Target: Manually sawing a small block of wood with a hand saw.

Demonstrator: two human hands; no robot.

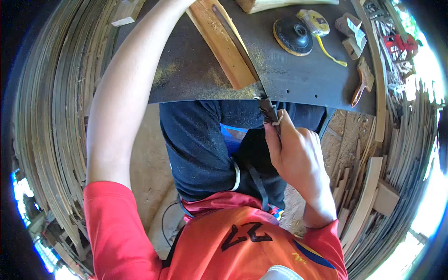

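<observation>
A long piece of yellowish wood (224, 56) lies slantwise on the dark table, its near end close to the front edge. Along its right side runs a long, narrow, dark file-like tool (246, 53), whose exact kind I cannot make out. My right hand (298, 149) is closed around the tool's near end, just in front of the table edge, thumb along it. My left forearm (126, 93) reaches forward over the table to the far end of the wood. The left hand itself lies beyond the top edge of the picture.
Yellow sawdust (165, 72) is scattered over the dark table (196, 84). To the right lie a round black sanding pad (293, 36), a yellow tape measure (315, 22), small blocks (352, 35) and a brush (363, 81). Stacked wooden strips (56, 102) flank both sides.
</observation>
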